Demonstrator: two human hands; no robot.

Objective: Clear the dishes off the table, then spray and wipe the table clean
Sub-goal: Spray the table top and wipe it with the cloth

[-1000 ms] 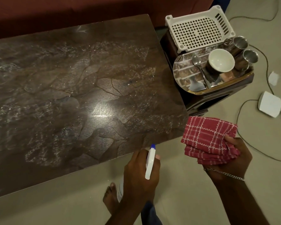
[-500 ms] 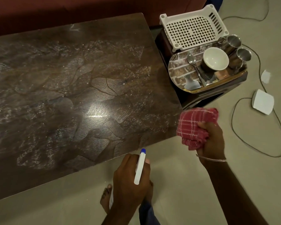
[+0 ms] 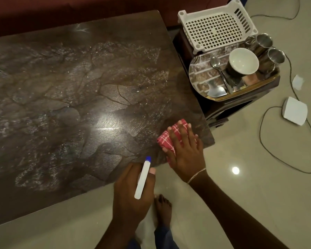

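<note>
Red cloth (image 3: 164,141) lies under the flat right hand (image 3: 185,153) at the tabletop (image 3: 61,105) corner, left hand (image 3: 129,193) gripping the sprayer (image 3: 142,178): outward strokes could slip off.

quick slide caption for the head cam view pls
Right hand presses a red checked cloth onto the spray-flecked dark wooden table while the left hand grips a white spray bottle.

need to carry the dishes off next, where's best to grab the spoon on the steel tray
Pinch the spoon by its thin handle near the front edge of the tray, coming from above on the side facing the table. It lies flat with the handle end nearest, and the white bowl crowds its other side.
</note>
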